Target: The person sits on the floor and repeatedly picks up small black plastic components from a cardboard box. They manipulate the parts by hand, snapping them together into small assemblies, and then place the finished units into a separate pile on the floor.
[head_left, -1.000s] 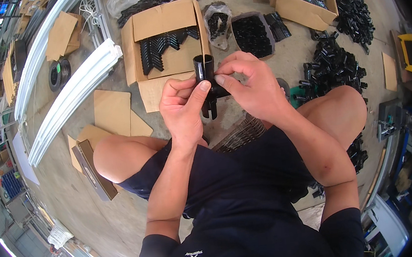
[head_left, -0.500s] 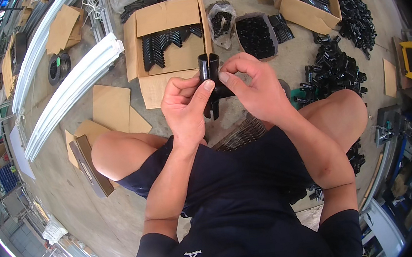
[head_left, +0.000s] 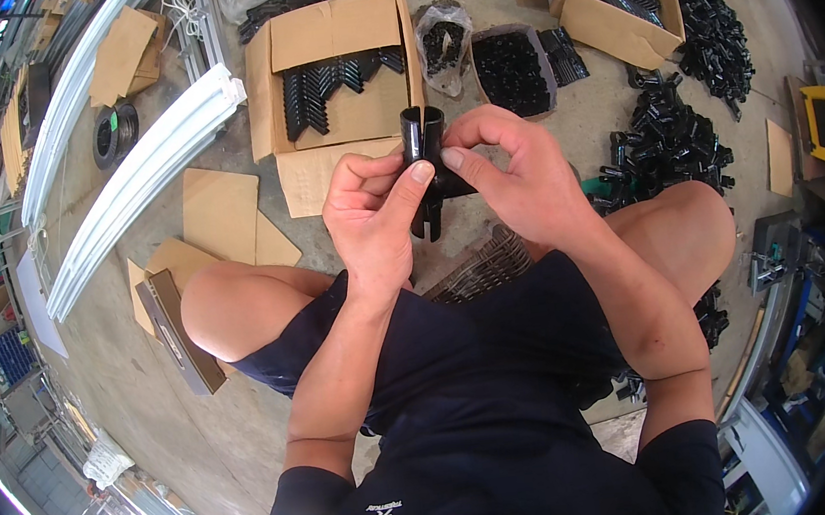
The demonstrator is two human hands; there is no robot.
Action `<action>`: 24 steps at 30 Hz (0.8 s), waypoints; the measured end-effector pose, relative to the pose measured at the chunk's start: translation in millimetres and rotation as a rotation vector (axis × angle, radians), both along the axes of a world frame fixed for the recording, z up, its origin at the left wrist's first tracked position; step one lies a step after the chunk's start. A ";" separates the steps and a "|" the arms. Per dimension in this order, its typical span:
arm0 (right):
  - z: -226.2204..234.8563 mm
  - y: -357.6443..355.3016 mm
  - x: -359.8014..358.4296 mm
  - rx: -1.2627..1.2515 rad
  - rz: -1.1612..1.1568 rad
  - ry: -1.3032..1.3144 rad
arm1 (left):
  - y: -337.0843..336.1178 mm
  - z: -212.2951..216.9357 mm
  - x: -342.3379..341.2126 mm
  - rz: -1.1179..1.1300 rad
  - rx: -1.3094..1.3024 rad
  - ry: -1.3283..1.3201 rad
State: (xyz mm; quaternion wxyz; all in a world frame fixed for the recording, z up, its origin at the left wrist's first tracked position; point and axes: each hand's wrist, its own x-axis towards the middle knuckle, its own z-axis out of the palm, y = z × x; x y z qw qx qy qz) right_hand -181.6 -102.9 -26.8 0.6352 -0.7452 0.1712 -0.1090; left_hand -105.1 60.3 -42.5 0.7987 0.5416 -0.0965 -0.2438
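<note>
A glossy black pipe joint (head_left: 413, 135), split lengthwise into two half-round shells with a gap at the top, stands upright between my hands. My left hand (head_left: 374, 216) is closed on its left side, thumb pressed flat on the near face. From the right, my right hand (head_left: 521, 171) pinches the other shell with thumb and bent forefinger. A short black arm of the joint juts right beneath the right hand, partly covered by it. Whether a small screw sits in the right fingertips is hidden.
An open cardboard box (head_left: 337, 34) holding rows of black joints lies just ahead. Right of it are a clear bag (head_left: 447, 48) and a bin (head_left: 547, 62) of small black parts. Loose black joints (head_left: 667, 145) heap by my right knee; white rails (head_left: 148, 185) lie left.
The joint has shifted very slightly to the right in view. Both hands keep the same grip on it.
</note>
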 end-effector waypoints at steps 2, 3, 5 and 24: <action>-4.3 -0.8 0.4 -0.042 -0.003 -0.018 | 0.0 -0.3 0.7 -0.003 0.002 0.005; -3.8 -0.2 0.5 -0.016 -0.018 -0.025 | 0.1 0.0 1.1 -0.003 0.005 0.009; -2.4 1.4 0.7 0.034 -0.049 -0.037 | -0.2 1.1 1.4 -0.006 0.011 0.015; 4.3 -0.8 1.5 -0.073 0.019 -0.045 | 2.3 3.3 0.7 -0.009 -0.008 0.045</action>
